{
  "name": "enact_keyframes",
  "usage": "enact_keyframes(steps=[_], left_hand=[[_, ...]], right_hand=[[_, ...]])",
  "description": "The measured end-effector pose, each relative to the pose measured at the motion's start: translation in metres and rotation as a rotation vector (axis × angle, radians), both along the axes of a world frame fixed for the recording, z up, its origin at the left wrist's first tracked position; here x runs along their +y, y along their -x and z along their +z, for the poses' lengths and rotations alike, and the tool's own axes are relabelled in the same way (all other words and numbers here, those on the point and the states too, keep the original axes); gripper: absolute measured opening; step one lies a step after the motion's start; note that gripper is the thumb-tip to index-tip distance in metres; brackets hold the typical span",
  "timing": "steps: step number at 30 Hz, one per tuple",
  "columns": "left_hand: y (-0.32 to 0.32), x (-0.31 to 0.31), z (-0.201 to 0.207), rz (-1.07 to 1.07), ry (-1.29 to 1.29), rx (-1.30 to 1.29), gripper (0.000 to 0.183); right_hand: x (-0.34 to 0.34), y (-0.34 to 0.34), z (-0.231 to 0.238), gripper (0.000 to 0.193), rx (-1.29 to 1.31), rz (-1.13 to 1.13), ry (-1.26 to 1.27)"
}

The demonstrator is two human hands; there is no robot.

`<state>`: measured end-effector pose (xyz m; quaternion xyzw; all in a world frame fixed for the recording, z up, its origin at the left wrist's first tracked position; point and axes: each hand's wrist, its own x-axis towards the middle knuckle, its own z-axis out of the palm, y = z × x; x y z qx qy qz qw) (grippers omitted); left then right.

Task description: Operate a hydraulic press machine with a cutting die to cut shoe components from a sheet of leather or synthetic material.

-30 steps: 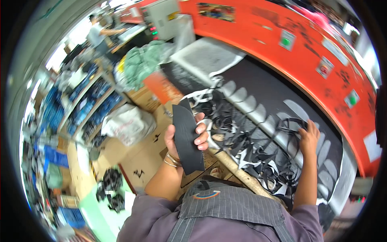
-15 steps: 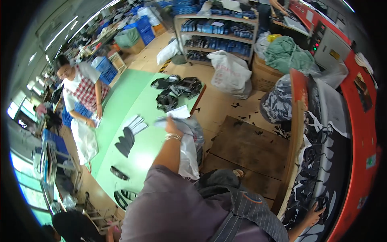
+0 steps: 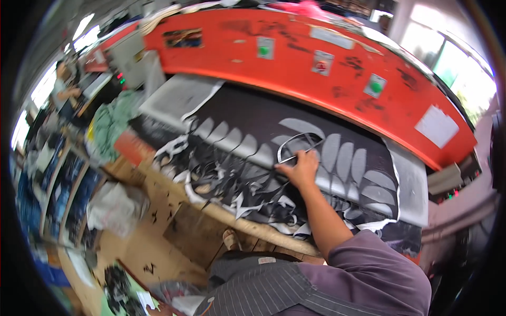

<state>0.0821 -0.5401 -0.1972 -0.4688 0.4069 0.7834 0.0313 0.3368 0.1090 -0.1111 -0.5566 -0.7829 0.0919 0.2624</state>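
Observation:
My right hand (image 3: 303,167) is closed on the near edge of a cutting die (image 3: 281,154), a thin curved metal outline, resting on the black sheet material (image 3: 253,105) spread over the machine bed. Around it, several grey leaf-shaped areas (image 3: 330,150) show where the dark layer is cut away. At the lower edge, my left hand (image 3: 162,309) is only partly in view, beside a white paper (image 3: 145,301) on the green table (image 3: 126,284); its fingers are too blurred to read.
A red machine beam (image 3: 295,52) with buttons spans behind the bed. Tangled black and white offcuts (image 3: 237,179) hang along the bed's wooden front edge (image 3: 237,218). At left stand a white sack (image 3: 117,208), a green cloth bundle (image 3: 113,124) and a shelf rack (image 3: 60,189).
My view has swung right from the green table to the machine. My right hand is now farther in over the black sheet. My left hand, earlier over the table with grey pieces, is at the lower edge.

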Motion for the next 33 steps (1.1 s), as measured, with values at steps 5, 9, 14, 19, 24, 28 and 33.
enact_keyframes(steps=[5, 9, 14, 19, 24, 28, 33], left_hand=[[0.119, 0.027, 0.038, -0.326, 0.052, 0.249, 0.061], [0.200, 0.143, 0.067, -0.438, 0.085, 0.405, 0.055], [0.213, 0.367, 0.132, -1.026, 0.041, 0.822, 0.042], [0.101, 0.570, 0.164, -1.818, 0.088, 1.066, 0.038], [0.046, 0.645, 0.119, -2.241, 0.091, 1.415, 0.066], [0.027, 0.648, 0.111, -2.316, 0.412, 1.792, 0.073], [0.033, 0.638, 0.128, -2.301, 0.482, 1.892, 0.075]], right_hand=[[-0.019, -0.005, 0.013, 0.076, 0.120, 0.109, 0.030], [-0.012, -0.002, 0.035, 0.074, 0.109, 0.325, 0.106], [0.032, 0.051, 0.050, 0.071, -0.014, 0.492, 0.137], [0.024, 0.046, 0.038, 0.073, -0.099, 0.307, 0.206], [-0.012, 0.079, 0.041, 0.080, -0.101, 0.142, 0.082], [-0.022, 0.084, 0.033, 0.075, -0.093, 0.083, 0.041], [-0.026, 0.088, 0.044, 0.075, -0.119, 0.095, -0.001]])
